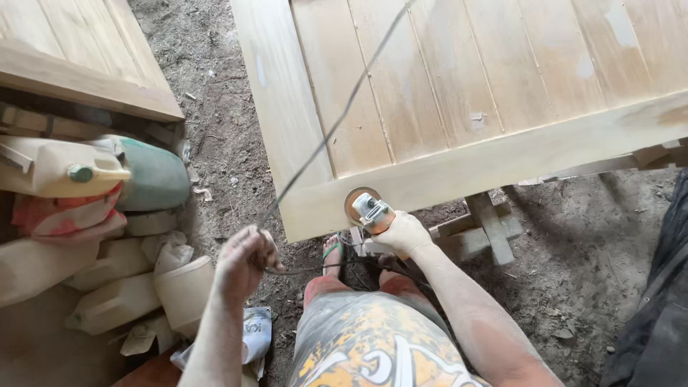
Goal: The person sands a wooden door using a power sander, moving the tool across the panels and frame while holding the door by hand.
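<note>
A large pale wooden door panel [459,107] lies flat on a wooden trestle, its near corner just in front of me. My right hand [403,233] grips a small power sander [365,208] with a round brown disc, pressed against the panel's near edge. My left hand [244,261] is closed around the sander's dark power cord [337,125], holding it up; the cord runs away across the panel toward the top of the view. Below the hands are my patterned shorts and a foot in a green sandal.
The wooden trestle [487,229] stands under the panel on a dusty dirt floor. At the left lie several pale plastic jerrycans [64,168], a green container [154,179], sacks and a bucket, beneath another wooden panel [86,64]. A dark cloth lies at the right edge.
</note>
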